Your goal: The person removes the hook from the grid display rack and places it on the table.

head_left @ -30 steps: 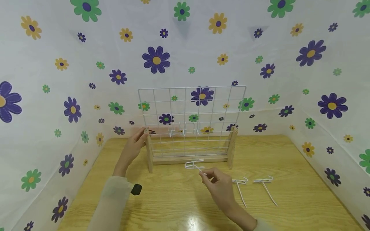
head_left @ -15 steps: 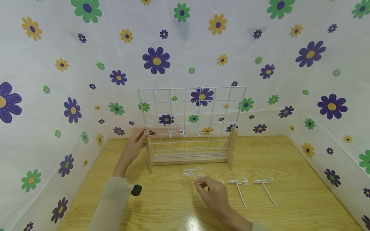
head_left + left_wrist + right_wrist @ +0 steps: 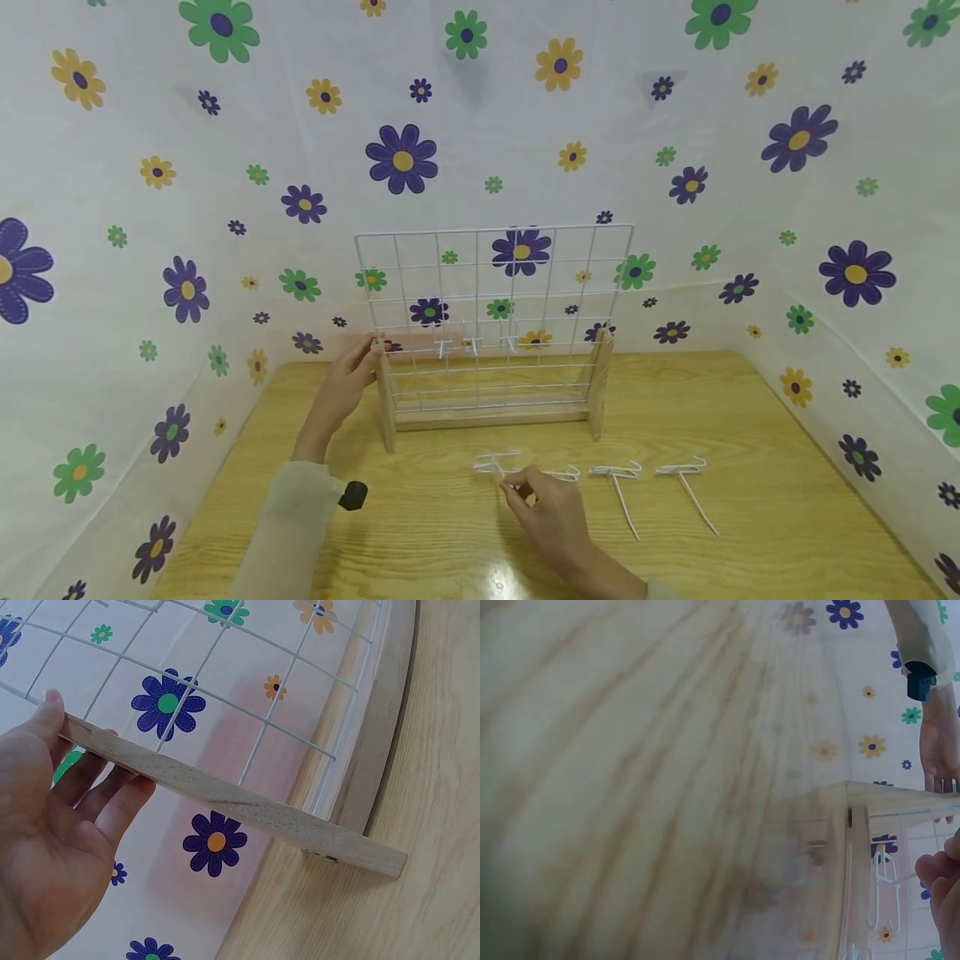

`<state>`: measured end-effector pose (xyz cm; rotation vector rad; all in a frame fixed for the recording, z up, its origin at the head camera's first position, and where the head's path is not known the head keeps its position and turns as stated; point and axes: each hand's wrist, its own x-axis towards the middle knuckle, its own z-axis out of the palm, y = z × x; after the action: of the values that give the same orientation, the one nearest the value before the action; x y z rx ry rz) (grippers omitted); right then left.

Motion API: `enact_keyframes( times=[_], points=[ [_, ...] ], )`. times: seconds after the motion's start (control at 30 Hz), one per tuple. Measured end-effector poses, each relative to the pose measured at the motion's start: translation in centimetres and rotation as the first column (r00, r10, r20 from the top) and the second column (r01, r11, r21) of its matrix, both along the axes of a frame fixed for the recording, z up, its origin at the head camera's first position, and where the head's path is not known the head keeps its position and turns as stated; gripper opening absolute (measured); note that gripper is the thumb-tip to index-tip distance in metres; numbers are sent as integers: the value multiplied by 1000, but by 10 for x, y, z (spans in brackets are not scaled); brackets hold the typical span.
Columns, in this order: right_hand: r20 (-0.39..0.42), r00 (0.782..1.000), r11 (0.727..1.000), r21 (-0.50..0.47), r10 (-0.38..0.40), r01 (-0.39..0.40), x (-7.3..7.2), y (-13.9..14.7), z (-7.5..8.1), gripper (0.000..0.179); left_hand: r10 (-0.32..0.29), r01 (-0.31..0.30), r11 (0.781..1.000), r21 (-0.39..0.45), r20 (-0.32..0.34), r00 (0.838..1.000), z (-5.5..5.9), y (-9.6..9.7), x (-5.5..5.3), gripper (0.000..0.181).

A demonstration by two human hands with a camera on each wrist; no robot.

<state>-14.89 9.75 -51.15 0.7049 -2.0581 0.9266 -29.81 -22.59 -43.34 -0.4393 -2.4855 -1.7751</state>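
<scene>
Wire rack (image 3: 477, 275) gripped at left, white hook (image 3: 487, 467) pinched at right

At the left, the left upright (image 3: 225, 796) is gripped near its upper end by the left hand (image 3: 347, 383), with the thumb laid on one side of the wood and the fingers on the other. By this grip the rack is, it seems, being steadied.

To the right of that hand, three hung hooks (image 3: 473, 346) are carried on the wires, beyond the right hand. Below them, the wooden crossbar (image 3: 491, 416) is seen between the two hands.

Farther right, the white hook's stem is pinched between thumb and fingertips of the right hand (image 3: 551, 508); its looped head is pointed ahead of the fingertips and slightly left. Whether it is lifted or touched to the bench (image 3: 420, 533) cannot be told. The step in hand is judged to be the handling of this single hook. For the next move, a light, steady pinch would be called for, with the head guided free of its neighbour.

That neighbour, a half-hidden hook (image 3: 566, 475), is partly covered by the right hand. To the right of the hand, a nearer loose hook (image 3: 617, 472) and a farther loose hook (image 3: 681, 471) are laid on the bench, stems turned toward the person, both untouched.
</scene>
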Motion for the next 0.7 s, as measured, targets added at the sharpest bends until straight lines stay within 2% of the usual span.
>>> enact_keyframes(
  times=[0.03, 0.1, 0.3, 0.7],
  points=[
    [9, 1000, 1000, 2, 4, -4, 0, 0, -1, 32, 1, -1, 1000, 5, -5, 1000, -4, -1, -3, 63],
    [28, 1000, 1000, 11, 12, -12, 1, 1, -4, 27, 0, 0, 1000, 8, -17, 1000, -6, -2, -4, 65],
    [35, 999, 999, 39, 11, -12, 1, 2, -9, 12, 3, -3, 1000, 12, -19, 1000, -5, -1, -4, 67],
    [66, 997, 996, 82, -43, 37, 5, 0, -11, 27, 4, -4, 1000, 5, -25, 1000, -5, -1, -2, 65]
  ],
)
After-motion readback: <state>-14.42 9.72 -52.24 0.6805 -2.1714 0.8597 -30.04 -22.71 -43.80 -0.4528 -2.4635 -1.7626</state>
